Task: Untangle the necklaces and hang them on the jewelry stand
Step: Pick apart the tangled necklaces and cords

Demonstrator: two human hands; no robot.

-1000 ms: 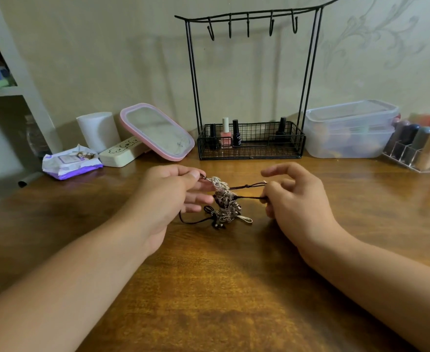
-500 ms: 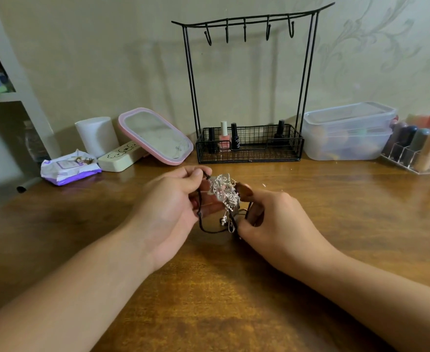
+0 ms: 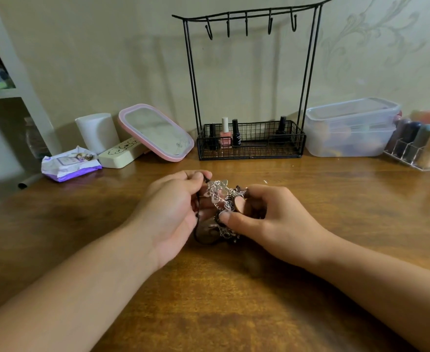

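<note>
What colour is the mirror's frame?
Pink; the head view shows the mirror leaning left of the stand.

Left forearm: bare, enters from lower left, angled up toward centre.
Left hand [image 3: 176, 209]: back toward camera, thumb uppermost, fingers curled; thumb and forefinger pinch a dark cord of the necklaces [image 3: 221, 201].
Right forearm: bare, enters from lower right, angled up-left toward centre.
Right hand [image 3: 272, 219]: fingers curled round the tangle from the right; thumb lies across its front, tip pointing left.
Spacing: hands close together, facing each other, fingertips nearly meeting across the tangle.
</note>
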